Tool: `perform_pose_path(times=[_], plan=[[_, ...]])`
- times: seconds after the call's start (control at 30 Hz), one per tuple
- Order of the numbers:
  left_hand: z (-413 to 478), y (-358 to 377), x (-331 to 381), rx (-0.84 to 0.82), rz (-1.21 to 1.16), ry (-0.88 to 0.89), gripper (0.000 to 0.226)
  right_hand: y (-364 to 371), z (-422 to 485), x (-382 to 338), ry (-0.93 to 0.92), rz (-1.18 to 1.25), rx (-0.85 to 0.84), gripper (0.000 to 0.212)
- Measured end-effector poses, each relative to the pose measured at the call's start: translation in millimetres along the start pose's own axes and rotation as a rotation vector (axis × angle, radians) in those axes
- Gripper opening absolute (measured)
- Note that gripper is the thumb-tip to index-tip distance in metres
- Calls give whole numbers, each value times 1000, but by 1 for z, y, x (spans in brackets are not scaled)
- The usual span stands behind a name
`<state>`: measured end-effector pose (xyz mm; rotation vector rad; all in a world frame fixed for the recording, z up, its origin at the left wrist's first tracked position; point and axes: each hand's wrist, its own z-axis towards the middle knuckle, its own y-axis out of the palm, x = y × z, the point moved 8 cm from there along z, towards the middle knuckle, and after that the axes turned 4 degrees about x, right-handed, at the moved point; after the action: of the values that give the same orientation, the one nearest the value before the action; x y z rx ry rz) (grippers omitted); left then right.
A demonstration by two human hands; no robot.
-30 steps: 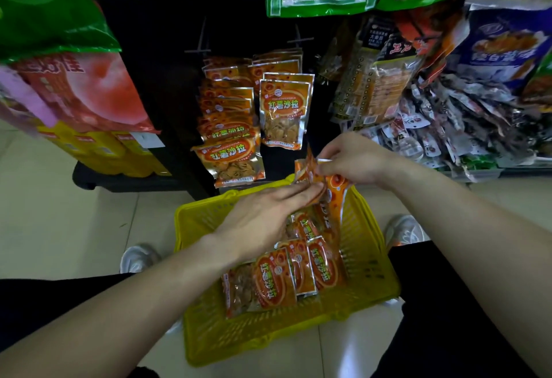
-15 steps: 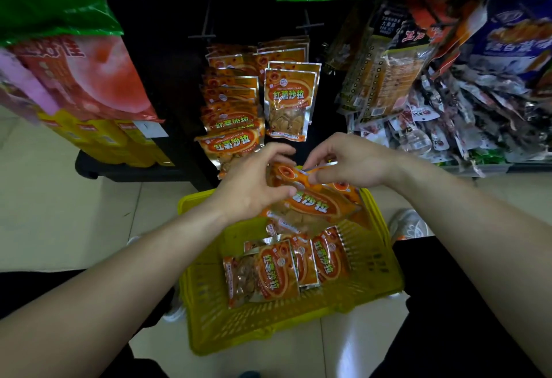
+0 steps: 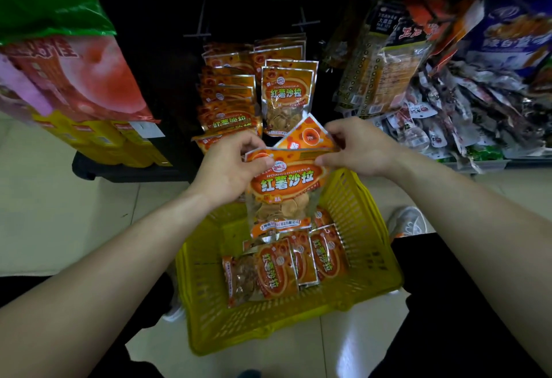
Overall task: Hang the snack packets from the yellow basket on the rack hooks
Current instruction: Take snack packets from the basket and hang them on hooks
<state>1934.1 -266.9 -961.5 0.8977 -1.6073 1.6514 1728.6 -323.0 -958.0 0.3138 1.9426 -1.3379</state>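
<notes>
My left hand (image 3: 228, 168) and my right hand (image 3: 360, 147) pinch the top edge of orange snack packets (image 3: 283, 195) held upright above the yellow basket (image 3: 376, 246). A second packet (image 3: 307, 135) sticks out tilted behind the front one, under my right fingers. Several more orange packets (image 3: 286, 267) lie in the basket on the floor. On the dark rack behind, the same packets hang in two rows: a long left row (image 3: 228, 100) and a shorter right row (image 3: 288, 94).
Bare hooks (image 3: 304, 20) jut from the dark rack above the orange rows. Large pink and yellow bags (image 3: 74, 85) hang at the left, mixed snack bags (image 3: 448, 85) crowd the right. My shoes (image 3: 409, 222) flank the basket on the tiled floor.
Both hands have lifted the packets out of the basket and turned the front one upright, facing me, closer to the rack.
</notes>
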Motion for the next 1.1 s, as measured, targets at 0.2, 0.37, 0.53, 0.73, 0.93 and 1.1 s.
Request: perform_pose_path(times=[0.2,0.37,0.53,0.73,0.93,1.1], plan=[[-3,0,2,-39,-16,17,15,-1,2,-8,-28,150,23,17],[-3,1,2,-29,32,66,21,4,3,-8,12,157,-23,25],[-5,-1,4,2,42,87,21,14,1,-20,-72,51,-81,30],[-6,-5,-5,23,-5,-19,21,12,3,-20,-94,-40,-9,4],[-7,0,-3,-29,-36,3,28,15,6,-17,-64,-14,-34,14],[-8,-1,3,6,52,79,22,15,5,-22,-81,21,-58,21]])
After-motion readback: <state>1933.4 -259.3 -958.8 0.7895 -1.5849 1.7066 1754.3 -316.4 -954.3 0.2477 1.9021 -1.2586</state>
